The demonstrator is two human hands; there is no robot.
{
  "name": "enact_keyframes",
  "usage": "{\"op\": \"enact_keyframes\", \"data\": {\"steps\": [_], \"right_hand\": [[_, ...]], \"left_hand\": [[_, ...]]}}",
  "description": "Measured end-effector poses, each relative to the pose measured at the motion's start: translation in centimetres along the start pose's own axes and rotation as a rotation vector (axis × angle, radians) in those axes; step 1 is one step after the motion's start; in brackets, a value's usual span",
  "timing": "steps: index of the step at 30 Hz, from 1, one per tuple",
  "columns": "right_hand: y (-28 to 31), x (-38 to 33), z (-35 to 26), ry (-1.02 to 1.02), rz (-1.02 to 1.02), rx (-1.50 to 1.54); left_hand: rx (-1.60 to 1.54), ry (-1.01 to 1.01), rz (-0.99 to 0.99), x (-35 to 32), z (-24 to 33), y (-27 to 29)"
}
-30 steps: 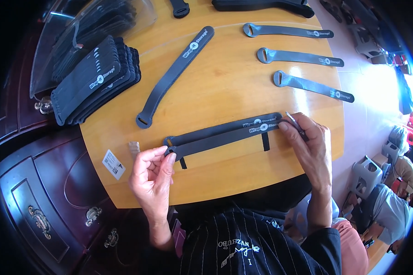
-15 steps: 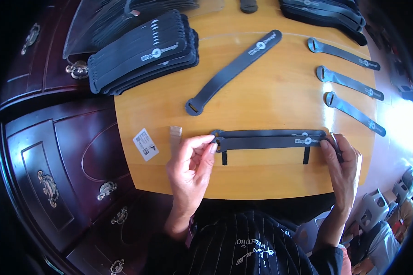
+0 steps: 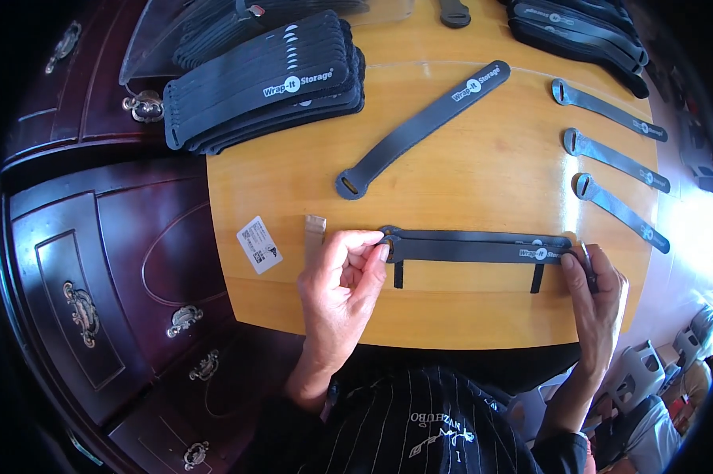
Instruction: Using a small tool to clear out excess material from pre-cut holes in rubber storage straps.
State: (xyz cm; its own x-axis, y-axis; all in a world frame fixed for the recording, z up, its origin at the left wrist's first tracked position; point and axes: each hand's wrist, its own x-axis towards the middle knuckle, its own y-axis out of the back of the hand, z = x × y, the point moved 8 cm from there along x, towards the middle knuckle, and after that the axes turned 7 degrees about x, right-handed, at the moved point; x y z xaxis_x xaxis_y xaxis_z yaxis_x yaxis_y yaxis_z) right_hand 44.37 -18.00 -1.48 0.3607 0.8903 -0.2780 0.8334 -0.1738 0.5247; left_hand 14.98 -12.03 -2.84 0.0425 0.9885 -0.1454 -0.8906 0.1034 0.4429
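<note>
Left hand [image 3: 339, 286] and right hand [image 3: 597, 288] shifted rightward in view, curled, pinching strap [image 3: 463, 251] at opposite ends

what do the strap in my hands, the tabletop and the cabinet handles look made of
Strap: probably synthetic fabric or rubbery sheet; dull, smooth grey face. Tabletop: perhaps wood or laminate, glossy; yellowish with glare. Cabinet handles: likely metal, shiny; highlights on ornate relief.

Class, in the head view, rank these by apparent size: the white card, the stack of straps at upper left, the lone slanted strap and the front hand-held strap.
1. Stack of straps
2. Lone slanted strap and front hand-held strap: too alike to rank
3. White card
</note>
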Motion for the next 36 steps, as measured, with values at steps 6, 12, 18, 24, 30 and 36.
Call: {"op": "enact_keyframes", "data": {"steps": [6,12,18,24,30,36], "right_hand": [[-0.04,-0.01,0.07,0.01,0.011,0.035],[0.18,-0.05,0.31,-0.02,0.002,-0.007],[0.08,-0.04,0.82,-0.048,0.036,0.014],[0.21,0.13,0.24,0.019,0.027,-0.012],[0.42,0.21,0.32,0.026,0.021,0.007],[0.44,0.35,-0.09,-0.017,-0.012,-0.026]], "left_hand": [[0.015,0.006,-0.009,0.09,0.16,-0.13],[0.049,0.0,-0.013,0.11,0.28,-0.38],[0.019,0.074,-0.017,0.0,-0.47,-0.29],[0.04,0.104,-0.006,0.1,-0.36,-0.03],[0.054,0.11,-0.006,0.11,-0.14,-0.36],[0.085,0.128,0.004,0.09,-0.04,-0.27]]}}
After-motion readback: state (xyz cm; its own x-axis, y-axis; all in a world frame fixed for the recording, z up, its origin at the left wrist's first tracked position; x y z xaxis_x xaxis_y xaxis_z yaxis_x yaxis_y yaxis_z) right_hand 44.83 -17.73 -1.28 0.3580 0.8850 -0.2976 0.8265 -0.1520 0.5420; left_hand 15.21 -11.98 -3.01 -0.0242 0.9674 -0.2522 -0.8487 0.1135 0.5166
